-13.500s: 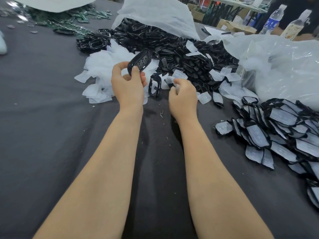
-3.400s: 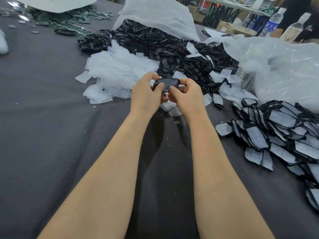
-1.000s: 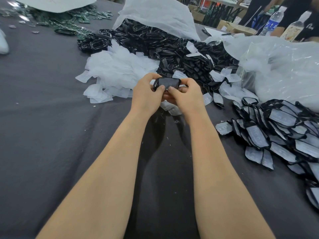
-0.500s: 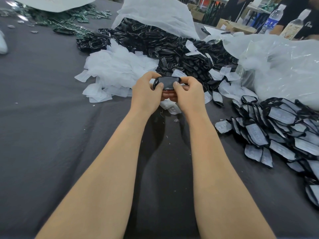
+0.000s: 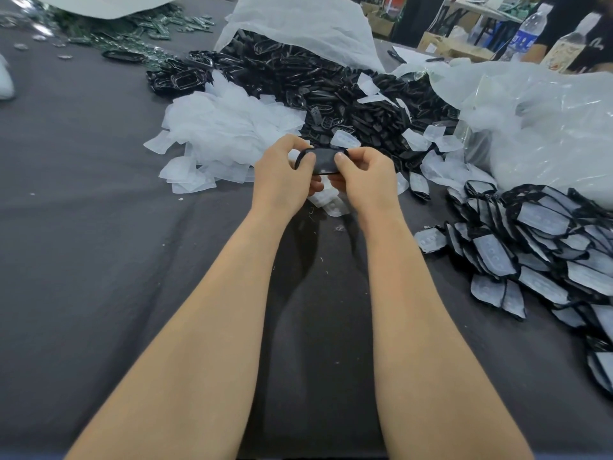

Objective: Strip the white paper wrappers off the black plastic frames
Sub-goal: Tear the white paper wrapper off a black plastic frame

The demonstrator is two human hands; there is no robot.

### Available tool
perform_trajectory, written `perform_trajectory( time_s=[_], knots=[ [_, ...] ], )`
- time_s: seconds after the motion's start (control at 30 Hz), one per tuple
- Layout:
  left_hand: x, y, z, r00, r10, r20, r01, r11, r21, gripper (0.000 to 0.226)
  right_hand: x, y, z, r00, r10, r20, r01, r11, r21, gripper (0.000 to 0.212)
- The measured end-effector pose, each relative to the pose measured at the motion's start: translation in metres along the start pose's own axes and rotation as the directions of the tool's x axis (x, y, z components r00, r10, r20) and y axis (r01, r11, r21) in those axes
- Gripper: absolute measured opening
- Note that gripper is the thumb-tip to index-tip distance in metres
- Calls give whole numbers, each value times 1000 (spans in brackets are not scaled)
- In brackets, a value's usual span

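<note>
One black plastic frame [image 5: 323,161] is under handling, held above the table [image 5: 83,227] at mid-scene. It is an oblong with rounded ends and a dark rim, and its centre shows dull grey, consistent with a wrapper over the opening, though whether any edge is lifted cannot be told. Two hands are on it. The left hand [image 5: 282,175] has its grip closed on the frame's left end, thumb on top and fingers curled beneath. The right hand [image 5: 368,180] has its grip closed on the right end in the same manner. Directly below the frame, a few loose white wrappers [image 5: 331,203] lie on the table, number not clear because the hands cover part of them. Left of and beyond the frame stands one heap of stripped white wrappers [image 5: 225,127], too many to count. Beyond the frame lies one large pile of bare black frames [image 5: 331,84], uncountable, spilling from under one white sack [image 5: 298,24]. Right of the frame and nearer the person lies one pile of frames in white wrappers [image 5: 537,240], also too many to count. Right of and beyond the frame sits one clear plastic bag [image 5: 547,127]. Far beyond it to the right stand two bottles [image 5: 525,31].
</note>
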State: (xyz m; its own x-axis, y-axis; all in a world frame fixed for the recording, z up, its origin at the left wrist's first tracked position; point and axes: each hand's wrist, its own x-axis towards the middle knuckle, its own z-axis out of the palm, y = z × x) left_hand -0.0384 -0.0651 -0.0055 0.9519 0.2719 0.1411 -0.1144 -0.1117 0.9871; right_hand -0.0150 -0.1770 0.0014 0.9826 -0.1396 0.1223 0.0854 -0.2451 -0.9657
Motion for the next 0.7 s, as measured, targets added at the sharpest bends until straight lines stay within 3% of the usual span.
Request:
perform_trajectory(
  time_s=[0.13, 0.3, 0.43, 0.53, 0.7],
  knots=[
    [0, 0, 0, 1000, 7, 8, -7, 1000, -6, 8, -1, 0, 1, 1000, 4, 6, -4, 1000, 9, 4],
    [0, 0, 0, 1000, 5, -3, -5, 1000, -17, 8, -2, -2, -2, 999, 40, 27, -42, 995, 90, 15],
    [-1, 1, -1, 1000, 3, -11, -4, 1000, -22, 9, -3, -4, -2, 999, 18, 47, -18, 1000, 5, 6],
    [-2, 2, 0, 1000, -3, -5, 3, 1000, -17, 8, -3, -4, -2, 999, -17, 38, 20, 997, -71, 16],
    [-2, 1, 0, 1000, -2, -3, 2, 1000, -3, 7, -4, -4, -2, 997, 66, 37, -68, 995, 72, 9]
  ],
)
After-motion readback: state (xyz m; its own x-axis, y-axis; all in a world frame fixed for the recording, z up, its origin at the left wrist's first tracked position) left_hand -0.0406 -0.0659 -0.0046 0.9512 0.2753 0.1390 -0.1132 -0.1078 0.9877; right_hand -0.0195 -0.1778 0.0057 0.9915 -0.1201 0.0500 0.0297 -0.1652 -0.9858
